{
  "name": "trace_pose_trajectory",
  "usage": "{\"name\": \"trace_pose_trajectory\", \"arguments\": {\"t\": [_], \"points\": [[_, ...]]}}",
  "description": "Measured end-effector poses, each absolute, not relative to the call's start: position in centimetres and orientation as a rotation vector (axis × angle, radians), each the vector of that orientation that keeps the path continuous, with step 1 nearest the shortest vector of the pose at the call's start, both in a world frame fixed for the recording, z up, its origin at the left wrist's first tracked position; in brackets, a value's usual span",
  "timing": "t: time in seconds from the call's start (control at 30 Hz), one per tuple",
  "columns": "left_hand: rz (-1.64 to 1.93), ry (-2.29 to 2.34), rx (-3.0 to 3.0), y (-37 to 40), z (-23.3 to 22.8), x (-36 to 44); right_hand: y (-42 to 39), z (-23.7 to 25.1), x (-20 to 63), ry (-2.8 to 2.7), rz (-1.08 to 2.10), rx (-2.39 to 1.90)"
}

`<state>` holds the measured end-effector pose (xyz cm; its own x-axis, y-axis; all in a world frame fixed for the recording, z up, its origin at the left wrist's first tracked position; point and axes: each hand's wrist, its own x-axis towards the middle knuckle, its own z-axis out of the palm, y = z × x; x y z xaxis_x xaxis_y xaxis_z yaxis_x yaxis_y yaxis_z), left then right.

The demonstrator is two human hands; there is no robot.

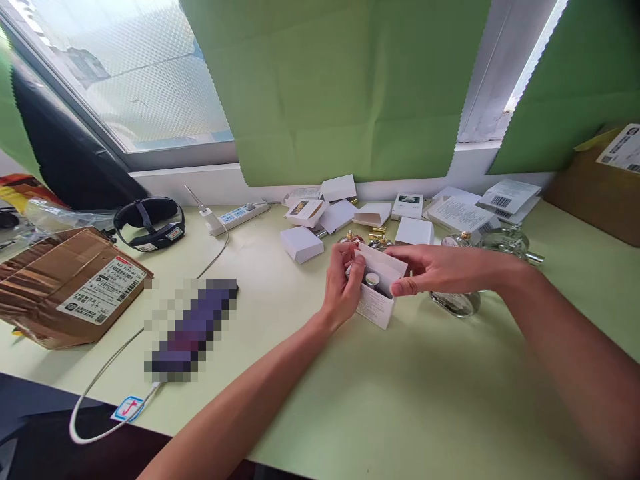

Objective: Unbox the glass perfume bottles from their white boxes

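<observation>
A small white box point(376, 308) with printed text on its side stands open on the pale green table, between both hands. My left hand point(343, 288) grips its left side, with the thumb at the opening. My right hand point(436, 268) holds the lifted lid flap from the right. Inside the box a small bottle with a silver cap point(371, 279) shows. A clear glass bottle point(456, 302) lies just under my right wrist.
Several small white boxes point(301, 243) and gold-capped bottles point(377, 237) lie behind the hands near the window sill. A taped cardboard parcel point(70, 283) sits at the left, a power strip point(239, 215) and white cable behind it, a brown carton point(600, 183) at far right.
</observation>
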<state>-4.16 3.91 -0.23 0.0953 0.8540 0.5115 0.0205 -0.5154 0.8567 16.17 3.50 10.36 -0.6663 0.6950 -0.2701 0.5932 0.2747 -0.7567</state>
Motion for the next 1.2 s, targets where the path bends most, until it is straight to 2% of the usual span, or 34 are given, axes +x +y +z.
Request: {"name": "trace_pose_trajectory", "arguments": {"t": [0.17, 0.37, 0.47, 0.57, 0.83, 1.2], "points": [[1.501, 0.860, 1.665, 3.9, -0.2, -4.2, 3.5, 10.2, 16.0, -2.465, 1.307, -1.283], [1.512, 0.795, 1.720, 3.9, -0.7, -4.3, 3.3, 10.5, 16.1, -2.180, 1.578, -1.374], [1.540, 0.743, 1.706, 4.0, -1.0, -4.3, 3.2, 10.4, 15.6, -2.001, 1.671, -1.254], [1.588, 0.739, 1.666, 4.0, -1.1, -4.1, 3.3, 10.0, 15.0, -1.974, 1.584, -1.185], [1.555, 0.757, 1.802, 4.0, -1.3, -3.9, 3.6, 10.8, 15.8, -2.142, 1.079, -1.362], [1.554, 0.762, 1.901, 5.0, -1.2, -4.6, 3.8, 10.8, 16.5, -2.229, 1.183, -1.294]]}}
